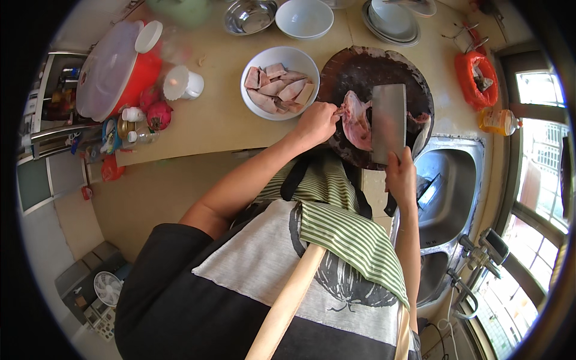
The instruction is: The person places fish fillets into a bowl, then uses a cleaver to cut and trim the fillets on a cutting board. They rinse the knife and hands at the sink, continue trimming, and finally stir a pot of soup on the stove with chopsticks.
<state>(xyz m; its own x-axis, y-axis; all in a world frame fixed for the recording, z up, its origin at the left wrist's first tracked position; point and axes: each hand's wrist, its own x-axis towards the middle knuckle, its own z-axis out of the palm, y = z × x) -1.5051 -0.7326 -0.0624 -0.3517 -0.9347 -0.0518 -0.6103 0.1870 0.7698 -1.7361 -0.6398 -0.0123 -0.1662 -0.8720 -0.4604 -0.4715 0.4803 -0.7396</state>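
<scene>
Fish piece (358, 123), pink and raw, lies on the round dark cutting board (360, 75), near the board's middle and toward the edge closest to the person. The board sits on the beige surface (210, 123), its right side just beside the steel sink (447, 198).

Left hand (316, 122): fingers curled and pinched on the left edge of the fish piece, pressing it against the board.

Right hand (401, 178): closed around the handle of the cleaver (389, 123). The broad rectangular blade stands over the right part of the fish piece; whether the cutting edge touches the flesh cannot be told.

White bowl (279, 82): positioned just left of the board, touching or nearly touching its rim, and loaded with cut fish pieces of the same pink colour.

Further back on the surface: a steel bowl (249, 15), an empty white bowl (304, 18) and a stack of plates (393, 21).

Left area of the surface: a red pot with a clear lid (111, 69), a white cup (183, 83), two dragon fruits (155, 108) and several small bottles.

Right of the board: a red bag (477, 78) and a yellow bottle (498, 121), both near the window.

The person wears a striped apron (354, 237).
</scene>
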